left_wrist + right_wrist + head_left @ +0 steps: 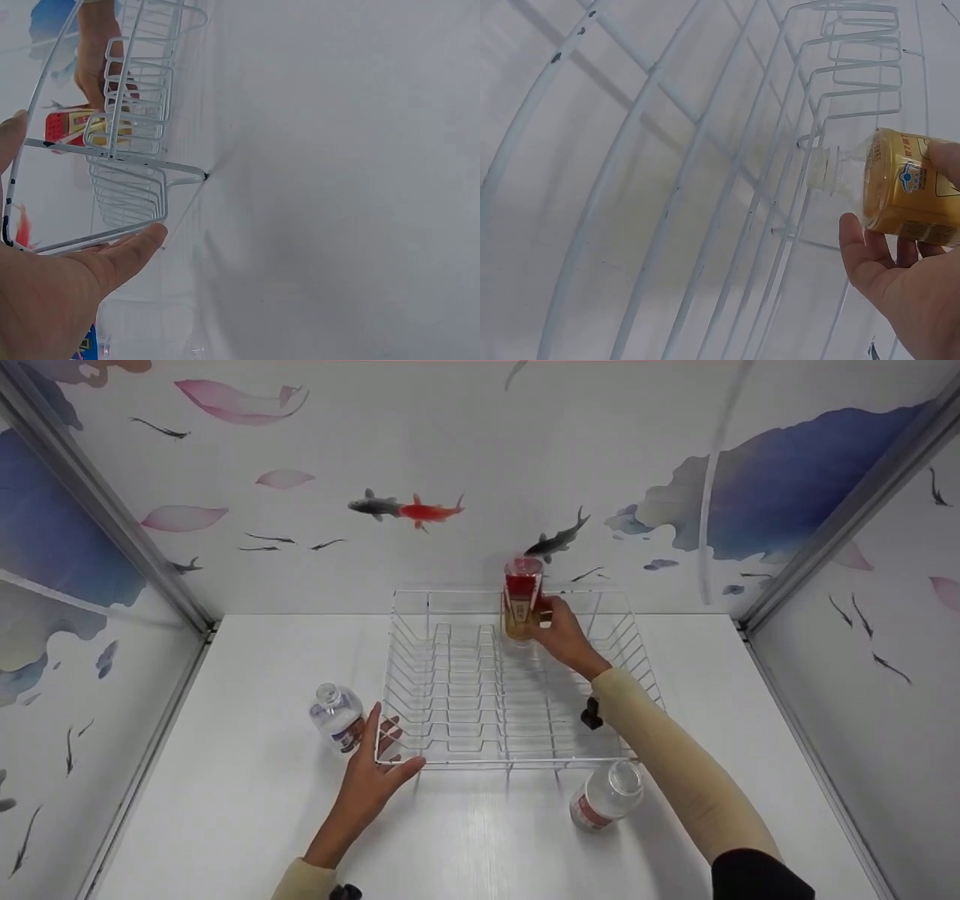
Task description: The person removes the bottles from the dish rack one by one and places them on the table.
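Observation:
My right hand (559, 630) holds a bottle with a red and gold label (523, 598) at the back of a white wire dish rack (504, 765). The bottle is upside down; in the right wrist view its clear neck (826, 171) is close to the rack's wires. My left hand (375, 761) holds the rack's front left corner, thumb along the front rim and fingers at the left side. In the left wrist view, the left fingers (139, 251) lie against the corner wires. A clear bottle (335, 716) with a dark label stands beside those fingers.
A clear jar (609, 795) with a red label band stands at the rack's front right, near my right forearm. The back wall (480, 450), printed with fish and petals, rises right behind the rack. Side panels with metal frames (832, 521) border the white table (247, 825).

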{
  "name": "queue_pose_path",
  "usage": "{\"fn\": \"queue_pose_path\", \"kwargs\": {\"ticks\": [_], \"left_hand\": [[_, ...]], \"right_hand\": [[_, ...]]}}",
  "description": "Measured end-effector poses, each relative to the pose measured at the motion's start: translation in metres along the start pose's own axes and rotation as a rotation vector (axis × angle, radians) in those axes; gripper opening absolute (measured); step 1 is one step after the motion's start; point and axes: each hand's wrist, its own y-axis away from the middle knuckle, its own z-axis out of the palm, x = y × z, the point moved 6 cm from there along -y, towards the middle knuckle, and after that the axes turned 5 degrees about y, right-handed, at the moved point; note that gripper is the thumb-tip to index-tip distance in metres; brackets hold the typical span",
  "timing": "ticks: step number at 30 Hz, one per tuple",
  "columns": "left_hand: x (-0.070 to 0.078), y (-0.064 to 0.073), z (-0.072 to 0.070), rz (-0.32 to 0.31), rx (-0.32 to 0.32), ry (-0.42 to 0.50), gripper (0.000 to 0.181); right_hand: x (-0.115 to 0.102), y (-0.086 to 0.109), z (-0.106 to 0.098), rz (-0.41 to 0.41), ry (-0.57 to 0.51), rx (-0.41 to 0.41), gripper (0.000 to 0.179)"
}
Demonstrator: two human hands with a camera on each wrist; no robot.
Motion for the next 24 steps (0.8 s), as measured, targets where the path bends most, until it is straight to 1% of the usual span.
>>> {"fn": "queue_pose_path", "kwargs": {"ticks": [6,11,16,19,24], "left_hand": [[0.000,0.001,-0.001,0.003,-0.002,0.002,0.116],[0.000,0.002,-0.001,0.019,-0.006,0.015,0.115],[-0.002,0.002,-0.001,0.019,-0.001,0.015,0.115],[-0.002,0.001,-0.001,0.021,-0.006,0.016,0.115],[-0.002,0.001,-0.001,0.022,-0.009,0.019,0.115]], "right_hand": [[-0.001,0.007,-0.004,0.029,0.003,-0.002,0.056],[-0.001,0.011,-0.009,0.033,0.008,0.006,0.062],[-0.003,0.015,-0.019,0.058,0.031,0.018,0.068],[-0.005,0.017,-0.027,0.071,0.044,0.028,0.067],[-0.011,0.025,-0.037,0.077,0.028,0.031,0.069]]}}
